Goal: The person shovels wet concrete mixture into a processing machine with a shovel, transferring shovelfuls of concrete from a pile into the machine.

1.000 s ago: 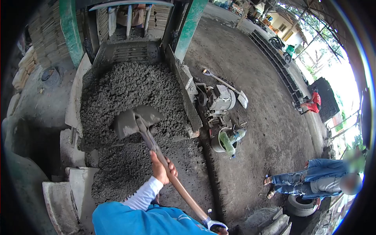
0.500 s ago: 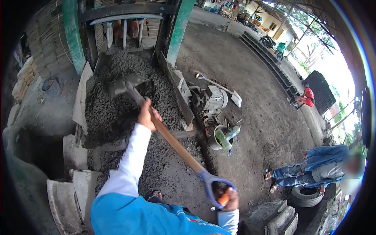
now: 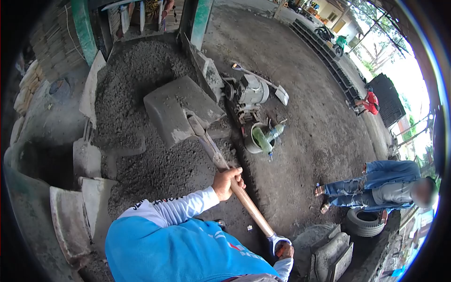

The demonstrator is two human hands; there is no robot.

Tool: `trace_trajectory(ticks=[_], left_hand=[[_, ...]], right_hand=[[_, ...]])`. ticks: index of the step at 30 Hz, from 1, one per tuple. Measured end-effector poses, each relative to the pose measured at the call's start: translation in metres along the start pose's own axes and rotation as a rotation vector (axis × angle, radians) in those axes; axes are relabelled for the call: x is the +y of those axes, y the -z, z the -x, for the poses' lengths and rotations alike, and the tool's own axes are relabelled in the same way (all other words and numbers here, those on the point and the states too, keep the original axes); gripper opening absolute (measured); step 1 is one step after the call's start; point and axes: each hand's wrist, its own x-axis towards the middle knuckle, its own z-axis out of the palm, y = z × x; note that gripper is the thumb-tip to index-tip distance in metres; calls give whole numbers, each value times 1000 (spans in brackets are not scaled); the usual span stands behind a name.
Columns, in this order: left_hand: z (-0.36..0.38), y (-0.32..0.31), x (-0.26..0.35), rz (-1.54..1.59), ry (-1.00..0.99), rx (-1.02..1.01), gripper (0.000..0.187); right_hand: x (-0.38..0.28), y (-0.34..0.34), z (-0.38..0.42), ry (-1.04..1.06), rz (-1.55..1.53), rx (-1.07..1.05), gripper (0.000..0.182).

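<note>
I hold a shovel [image 3: 249,206] with both hands. My left hand [image 3: 228,182] is wrapped round the middle of its wooden shaft. Down at the lower right, my right hand [image 3: 285,251] is closed on the blue-violet D-shaped grip, partly hidden by it. The broad grey blade [image 3: 181,110] is over the near right part of the trough, with no heap visible on it. Beyond and left of the blade lies dark, damp, crumbly mix [image 3: 124,77] between upright side boards. More loose mix [image 3: 150,171] covers the ground nearer my body.
To the right are a motor [image 3: 253,89], a second shovel [image 3: 282,95] and a bucket [image 3: 252,147] with bottles. A person in denim [image 3: 347,191] stands by a tyre [image 3: 365,225]. Another in red [image 3: 371,102] sits farther off. Green posts [image 3: 84,35] frame the trough's far end.
The shovel has come back from the mix toward me, and its blade has swung right and turned broad side to view. My left hand has moved down and right with the shaft.
</note>
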Motion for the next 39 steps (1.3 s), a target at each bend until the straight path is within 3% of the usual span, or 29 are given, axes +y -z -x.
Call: trace_trajectory(ticks=[6,11,16,19,23,25,27,29,31,32,34,36,38,39], left_hand=[[14,3,-98,38,124,87,15],[-4,7,-101,69,104,202,15],[-60,32,-7,3,-25,88,15],[-88,56,66,-34,-46,99,12],[-122,74,182,-147,-120,122,15],[-146,89,244,-182,-128,83,15],[-172,100,304,-262,-230,103,17],[-189,100,345,-259,-342,187,25],[-187,79,360,-167,-367,351,30],[-164,59,345,-188,-339,225,32],[-133,15,304,80,-264,148,38],[-93,-19,246,163,-245,-52,42],[-58,-46,196,139,-200,-233,40],[-53,-48,176,150,-165,-299,42]], right_hand=[[-2,100,-6,-27,100,-22,14],[-24,111,-19,23,188,-88,14],[-28,19,-5,-64,-35,-147,14],[-37,-76,39,-51,-120,-92,16],[-56,-190,83,-27,-188,-227,16],[-45,-238,78,191,-55,-343,15],[-91,-293,128,152,-153,-435,17],[-108,-315,139,288,-43,-631,22],[-127,-314,139,409,-136,-799,21],[-142,-294,134,421,-229,-797,19],[-192,-242,141,513,-459,-727,33],[-242,-184,139,864,-323,-535,37],[-278,-130,122,1023,-225,-330,38],[-297,-107,120,1153,-23,-186,34]])
